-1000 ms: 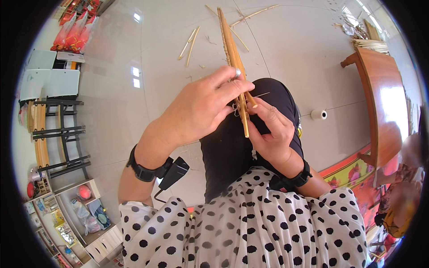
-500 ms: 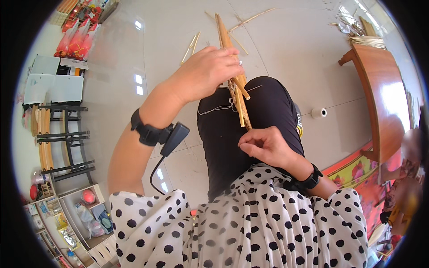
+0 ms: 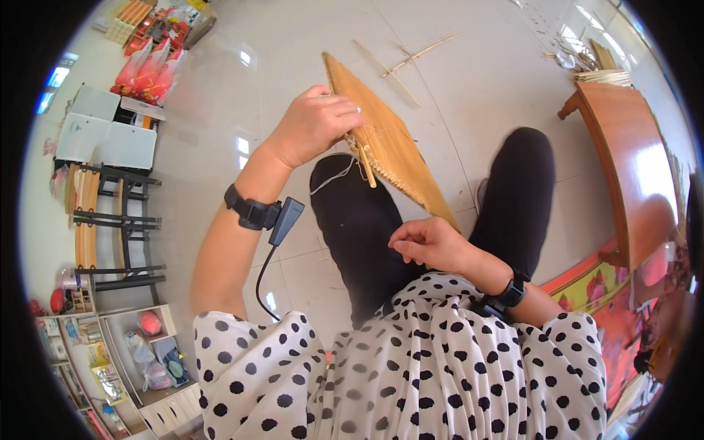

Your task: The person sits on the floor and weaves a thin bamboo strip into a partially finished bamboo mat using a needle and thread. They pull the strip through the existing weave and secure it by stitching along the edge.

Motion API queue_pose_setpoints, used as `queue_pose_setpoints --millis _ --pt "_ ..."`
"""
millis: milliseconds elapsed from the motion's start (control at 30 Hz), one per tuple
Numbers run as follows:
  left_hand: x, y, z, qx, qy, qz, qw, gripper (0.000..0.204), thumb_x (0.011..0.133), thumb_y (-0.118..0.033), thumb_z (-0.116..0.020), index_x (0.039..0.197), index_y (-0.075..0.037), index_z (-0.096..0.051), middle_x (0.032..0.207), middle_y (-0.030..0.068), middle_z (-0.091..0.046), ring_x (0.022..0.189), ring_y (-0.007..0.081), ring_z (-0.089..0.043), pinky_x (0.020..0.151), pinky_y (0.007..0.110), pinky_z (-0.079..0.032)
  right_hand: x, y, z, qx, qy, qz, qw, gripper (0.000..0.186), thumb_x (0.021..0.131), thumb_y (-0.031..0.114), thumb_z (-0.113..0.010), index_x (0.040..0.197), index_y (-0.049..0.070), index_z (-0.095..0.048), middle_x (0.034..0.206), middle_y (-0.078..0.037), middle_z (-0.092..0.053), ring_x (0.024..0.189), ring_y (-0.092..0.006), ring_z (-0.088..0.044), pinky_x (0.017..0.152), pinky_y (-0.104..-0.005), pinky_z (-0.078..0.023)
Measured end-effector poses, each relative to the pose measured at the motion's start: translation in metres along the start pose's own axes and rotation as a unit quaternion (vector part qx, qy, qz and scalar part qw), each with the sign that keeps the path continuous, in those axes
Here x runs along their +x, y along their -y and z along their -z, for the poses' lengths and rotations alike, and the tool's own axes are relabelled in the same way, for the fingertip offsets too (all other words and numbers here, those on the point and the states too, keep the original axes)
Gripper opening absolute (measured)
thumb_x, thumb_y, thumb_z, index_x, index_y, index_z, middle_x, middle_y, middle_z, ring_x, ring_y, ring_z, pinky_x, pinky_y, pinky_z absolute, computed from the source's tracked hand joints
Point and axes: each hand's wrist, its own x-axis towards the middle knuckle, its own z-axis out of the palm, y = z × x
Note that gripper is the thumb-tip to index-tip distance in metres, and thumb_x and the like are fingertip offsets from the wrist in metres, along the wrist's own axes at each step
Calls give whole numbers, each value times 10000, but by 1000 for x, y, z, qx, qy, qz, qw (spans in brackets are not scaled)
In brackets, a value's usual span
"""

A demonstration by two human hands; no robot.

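Observation:
Between my knees slants a flat panel of tan straw stalks [image 3: 392, 139], with a row of stitches or cut stalk ends along its near left edge. My left hand [image 3: 317, 126] is closed on that edge at the upper part. Just below its fingers a short loose-looking stalk end [image 3: 367, 167] sticks out. White thread [image 3: 334, 178] trails from there over my left knee. Close to the panel's lower end, my right hand [image 3: 434, 245] has its fingers curled together in a pinch; whatever is between them is too small to make out.
Loose stalks [image 3: 418, 55] lie on the tiled floor ahead. At right stands a wooden bench [image 3: 631, 161], with a bundle of stalks [image 3: 605, 77] behind it. Folded black-legged furniture [image 3: 121, 220] and a shelf unit [image 3: 110, 323] line the left side.
The panel has turned from nearly edge-on to showing its broad face. My knees have moved apart. My left hand has shifted left with the panel; the right hand stays near its lower end.

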Motion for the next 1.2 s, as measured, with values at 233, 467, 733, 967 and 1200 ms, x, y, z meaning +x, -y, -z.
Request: queue_pose_setpoints --millis 233,467,733,967,1200 --pt "-19 -30 2 -74 -68 152 983 254 718 -118 -823 921 -103 -671 798 38 -671 690 235 -659 593 335 -510 4 10 14 -102 -193 133 967 176 929 120 -694 1074 21 -705 777 -13 -673 627 -71 -558 627 -251 -495" --pt "3 -100 -32 -70 -133 268 952 222 761 -260 -812 762 -100 -657 743 30 -648 590 257 -639 501 361 -493 -8 54 47 -94 -322 157 929 233 932 131 -701 1101 -28 -683 779 -8 -643 702 -57 -569 647 -231 -490" --pt "27 -176 -57 -109 -197 286 932 214 734 -132 -799 878 -50 -665 742 61 -611 534 264 -608 472 361 -481 -21 55 69 -136 -368 193 899 302 976 265 -649 977 -37 -664 813 -49 -669 777 -87 -566 695 -250 -455" --pt "43 -209 -67 -119 -195 294 928 392 720 -133 -788 1081 -46 -664 844 52 -619 558 239 -615 490 334 -498 -42 59 77 -166 -351 161 907 319 989 258 -648 926 -51 -603 786 -32 -579 759 -90 -492 679 -252 -425" --pt "44 -221 -64 -240 -188 317 898 423 804 -272 -795 1133 -46 -654 912 71 -632 688 257 -657 582 343 -530 -55 55 82 -191 -342 180 903 264 1014 225 -623 975 -36 -614 794 -5 -580 742 -73 -484 663 -241 -414"
